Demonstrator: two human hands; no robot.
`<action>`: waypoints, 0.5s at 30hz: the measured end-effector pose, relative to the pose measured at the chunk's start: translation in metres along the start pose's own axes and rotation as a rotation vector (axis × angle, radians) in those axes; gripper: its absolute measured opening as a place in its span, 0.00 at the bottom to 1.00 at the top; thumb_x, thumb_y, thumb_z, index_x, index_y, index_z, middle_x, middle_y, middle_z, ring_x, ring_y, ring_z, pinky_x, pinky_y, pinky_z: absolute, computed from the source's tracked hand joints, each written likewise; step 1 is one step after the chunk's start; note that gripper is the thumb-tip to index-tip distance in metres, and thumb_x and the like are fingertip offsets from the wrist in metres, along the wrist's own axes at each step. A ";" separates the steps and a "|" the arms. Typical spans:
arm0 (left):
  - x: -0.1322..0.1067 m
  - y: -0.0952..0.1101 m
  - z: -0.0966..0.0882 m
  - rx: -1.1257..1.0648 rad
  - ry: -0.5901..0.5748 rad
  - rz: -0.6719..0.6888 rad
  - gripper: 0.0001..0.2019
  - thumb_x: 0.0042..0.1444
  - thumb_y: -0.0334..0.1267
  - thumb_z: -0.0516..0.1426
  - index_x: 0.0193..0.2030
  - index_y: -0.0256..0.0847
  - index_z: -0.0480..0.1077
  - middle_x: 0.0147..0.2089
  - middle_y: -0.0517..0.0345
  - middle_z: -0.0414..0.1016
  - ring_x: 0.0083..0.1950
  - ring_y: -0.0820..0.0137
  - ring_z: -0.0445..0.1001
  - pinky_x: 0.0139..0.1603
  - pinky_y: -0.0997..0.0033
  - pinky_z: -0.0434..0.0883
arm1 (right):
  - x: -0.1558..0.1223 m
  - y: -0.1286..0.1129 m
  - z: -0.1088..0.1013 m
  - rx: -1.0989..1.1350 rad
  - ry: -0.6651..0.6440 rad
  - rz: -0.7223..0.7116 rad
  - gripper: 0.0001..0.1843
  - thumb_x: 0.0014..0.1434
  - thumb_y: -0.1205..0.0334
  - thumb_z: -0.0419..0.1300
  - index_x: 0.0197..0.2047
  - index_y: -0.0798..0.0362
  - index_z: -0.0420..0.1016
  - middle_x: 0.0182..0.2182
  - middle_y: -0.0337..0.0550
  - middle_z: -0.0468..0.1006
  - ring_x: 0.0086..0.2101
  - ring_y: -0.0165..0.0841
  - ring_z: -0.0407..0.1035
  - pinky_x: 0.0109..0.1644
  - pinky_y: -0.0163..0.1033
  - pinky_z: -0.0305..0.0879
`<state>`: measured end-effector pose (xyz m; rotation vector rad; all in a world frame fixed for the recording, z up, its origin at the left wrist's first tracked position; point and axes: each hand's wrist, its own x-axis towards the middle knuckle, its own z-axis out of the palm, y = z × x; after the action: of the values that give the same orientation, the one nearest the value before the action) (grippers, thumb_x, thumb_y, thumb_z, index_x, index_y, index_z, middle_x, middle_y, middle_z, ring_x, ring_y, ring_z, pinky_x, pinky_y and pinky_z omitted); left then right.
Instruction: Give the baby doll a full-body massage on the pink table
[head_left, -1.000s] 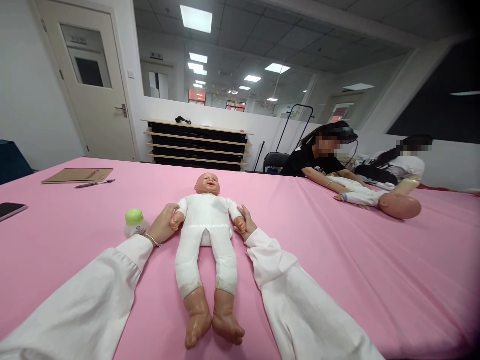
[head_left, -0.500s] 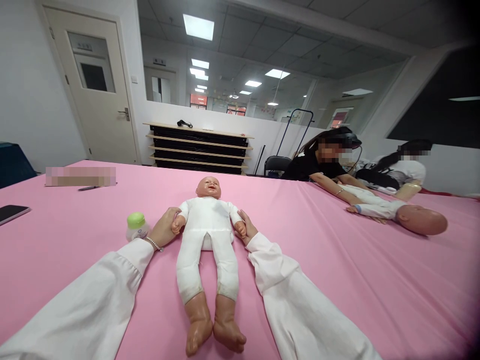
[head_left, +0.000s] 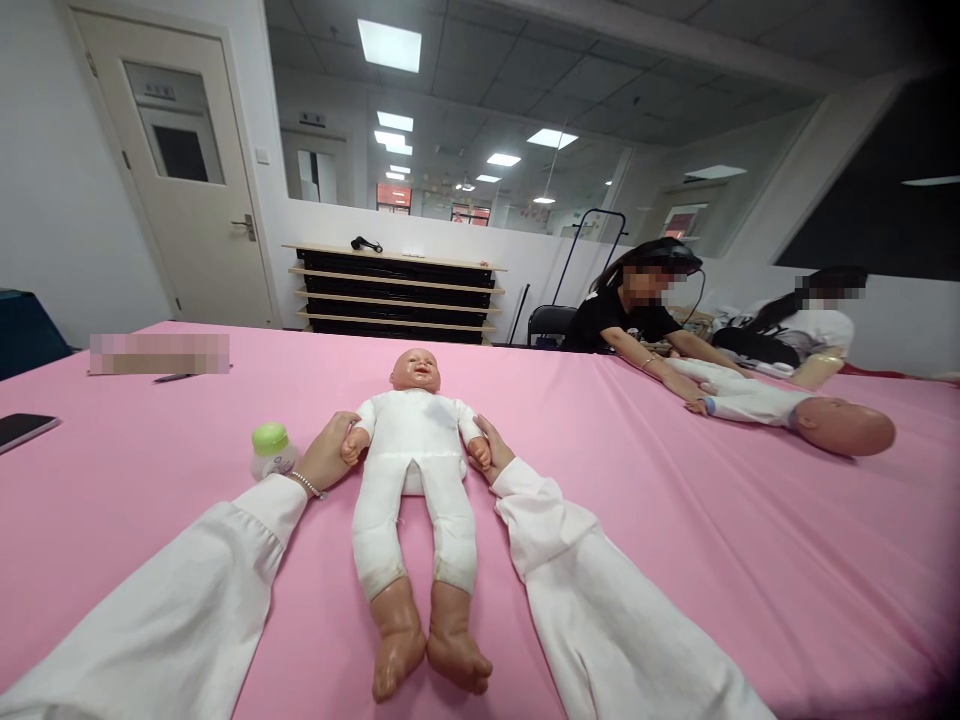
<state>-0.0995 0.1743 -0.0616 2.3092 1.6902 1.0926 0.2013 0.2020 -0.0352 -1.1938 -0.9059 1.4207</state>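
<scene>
A baby doll [head_left: 415,470] in a white suit lies on its back on the pink table [head_left: 675,560], feet toward me. My left hand [head_left: 331,448] is closed around the doll's hand on the left side. My right hand [head_left: 491,452] grips the doll's other hand on the right side. Both my arms wear white sleeves, and a bead bracelet sits on my left wrist. A small bottle with a green cap [head_left: 271,450] stands just left of my left hand.
Across the table at the right, a person in black [head_left: 626,315] handles another doll [head_left: 795,415]; a second person [head_left: 814,325] sits beyond. A phone [head_left: 22,430], a pen [head_left: 172,377] and a blurred flat object lie at the far left. Black shelves [head_left: 394,290] and a door [head_left: 180,170] stand behind.
My hands stay closed on the doll's hands with almost no movement. The view shifted slightly, and the person at the right moved the other doll a little.
</scene>
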 end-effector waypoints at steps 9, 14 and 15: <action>-0.001 0.005 -0.003 -0.012 -0.011 -0.025 0.24 0.43 0.30 0.49 0.51 0.37 0.57 0.50 0.51 0.62 0.47 0.71 0.68 0.48 0.70 0.69 | -0.001 -0.003 0.002 0.009 -0.059 0.057 0.24 0.53 0.45 0.53 0.44 0.55 0.70 0.18 0.36 0.66 0.19 0.23 0.57 0.21 0.27 0.57; 0.001 0.008 -0.004 -0.008 -0.016 -0.019 0.24 0.42 0.29 0.50 0.50 0.36 0.58 0.50 0.50 0.62 0.49 0.70 0.67 0.51 0.69 0.68 | -0.002 -0.004 0.002 0.011 -0.052 0.064 0.24 0.52 0.45 0.55 0.45 0.54 0.69 0.18 0.35 0.65 0.19 0.22 0.57 0.21 0.26 0.57; 0.001 0.008 -0.004 -0.007 -0.016 -0.016 0.24 0.42 0.29 0.50 0.50 0.36 0.58 0.50 0.50 0.62 0.49 0.70 0.67 0.51 0.69 0.68 | -0.002 -0.004 0.002 0.003 -0.032 0.067 0.25 0.52 0.45 0.55 0.46 0.54 0.69 0.18 0.36 0.65 0.20 0.22 0.58 0.22 0.26 0.58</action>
<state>-0.0955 0.1704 -0.0542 2.2893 1.6937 1.0723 0.1998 0.2007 -0.0302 -1.2123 -0.8919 1.4983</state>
